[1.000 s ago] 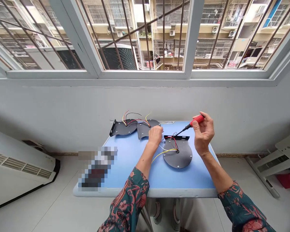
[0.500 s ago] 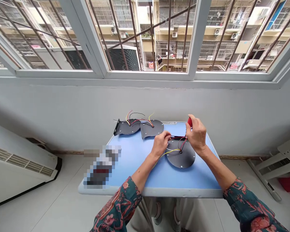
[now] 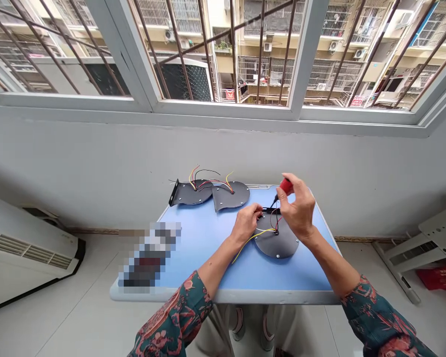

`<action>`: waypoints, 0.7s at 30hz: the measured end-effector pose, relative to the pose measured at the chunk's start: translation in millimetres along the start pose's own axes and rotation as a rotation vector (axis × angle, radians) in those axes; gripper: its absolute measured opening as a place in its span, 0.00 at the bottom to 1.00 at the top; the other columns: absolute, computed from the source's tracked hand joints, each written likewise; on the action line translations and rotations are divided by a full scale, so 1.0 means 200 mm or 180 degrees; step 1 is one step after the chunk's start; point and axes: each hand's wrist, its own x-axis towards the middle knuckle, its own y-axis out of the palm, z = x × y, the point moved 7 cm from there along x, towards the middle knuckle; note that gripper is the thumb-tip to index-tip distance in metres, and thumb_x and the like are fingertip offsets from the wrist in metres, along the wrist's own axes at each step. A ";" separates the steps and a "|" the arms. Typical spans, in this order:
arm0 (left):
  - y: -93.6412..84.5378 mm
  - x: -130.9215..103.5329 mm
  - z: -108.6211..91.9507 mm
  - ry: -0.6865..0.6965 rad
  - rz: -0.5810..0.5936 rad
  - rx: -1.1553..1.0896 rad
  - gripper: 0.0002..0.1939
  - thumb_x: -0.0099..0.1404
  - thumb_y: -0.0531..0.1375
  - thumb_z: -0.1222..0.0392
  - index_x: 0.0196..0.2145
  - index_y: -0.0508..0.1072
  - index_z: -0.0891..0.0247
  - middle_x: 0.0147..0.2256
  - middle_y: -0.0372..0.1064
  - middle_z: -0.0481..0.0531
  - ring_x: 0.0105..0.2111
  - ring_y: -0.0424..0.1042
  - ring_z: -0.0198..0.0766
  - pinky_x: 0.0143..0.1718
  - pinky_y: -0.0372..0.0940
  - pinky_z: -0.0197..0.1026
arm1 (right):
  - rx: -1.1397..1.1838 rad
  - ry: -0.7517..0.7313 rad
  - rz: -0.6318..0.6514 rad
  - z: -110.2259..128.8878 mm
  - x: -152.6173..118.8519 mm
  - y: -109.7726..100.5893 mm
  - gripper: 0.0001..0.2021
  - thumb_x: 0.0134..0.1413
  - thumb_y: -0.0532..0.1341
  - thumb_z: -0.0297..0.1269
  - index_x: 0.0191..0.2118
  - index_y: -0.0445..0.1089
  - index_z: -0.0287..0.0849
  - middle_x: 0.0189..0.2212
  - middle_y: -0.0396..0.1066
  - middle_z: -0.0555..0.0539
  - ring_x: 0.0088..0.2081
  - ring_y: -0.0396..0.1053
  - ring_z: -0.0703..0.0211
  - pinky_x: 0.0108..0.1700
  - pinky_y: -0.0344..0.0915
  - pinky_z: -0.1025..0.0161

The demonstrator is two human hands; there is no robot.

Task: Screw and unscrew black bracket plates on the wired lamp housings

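A dark round plate (image 3: 277,244) with small screws and red, yellow, white and black wires lies on the blue table (image 3: 200,258). At the left end of its black bracket (image 3: 270,210), my left hand (image 3: 248,221) has its fingers pinched together on the bracket's edge. My right hand (image 3: 298,206) grips a screwdriver with a red handle (image 3: 286,186); its dark shaft slants down and left toward the bracket. Whether the tip touches a screw is too small to tell.
Two similar dark plates with wires, one left (image 3: 193,193) and one beside it (image 3: 233,195), overlap at the table's back left. A pixelated patch covers the table's left side. Behind stands a wall (image 3: 134,158) under barred windows. A white appliance (image 3: 29,248) is at left.
My right hand has tilted the screwdriver, so its shaft now shows pointing down-left at the bracket. My left hand stays at the bracket's left end. The whole view has shifted slightly.
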 end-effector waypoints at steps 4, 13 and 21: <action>0.00 0.00 0.01 0.0046 0.0005 -0.0063 0.11 0.69 0.54 0.71 0.40 0.75 0.61 0.35 0.79 0.49 0.32 0.75 0.34 0.40 0.71 0.35 | 0.0231 0.0132 0.0087 -0.05 -0.08 0.11 0.12 0.67 0.59 0.36 0.54 0.70 0.47 0.36 0.76 0.48 0.31 0.72 0.57 0.40 0.75 0.56; 0.02 -0.01 0.00 0.0234 0.0041 0.0163 0.13 0.70 0.56 0.71 0.45 0.79 0.61 0.39 0.81 0.52 0.36 0.78 0.36 0.43 0.72 0.37 | 0.0161 0.0416 -0.0052 -0.15 -0.11 0.09 0.13 0.66 0.61 0.38 0.54 0.71 0.46 0.39 0.78 0.46 0.34 0.74 0.56 0.42 0.76 0.56; 0.02 -0.01 0.00 0.0310 0.0010 0.0154 0.13 0.70 0.57 0.72 0.44 0.79 0.62 0.39 0.81 0.51 0.36 0.78 0.36 0.43 0.73 0.36 | 0.0140 0.0179 -0.0122 -0.11 -0.11 0.09 0.12 0.67 0.60 0.37 0.54 0.70 0.45 0.39 0.78 0.46 0.33 0.73 0.58 0.41 0.75 0.58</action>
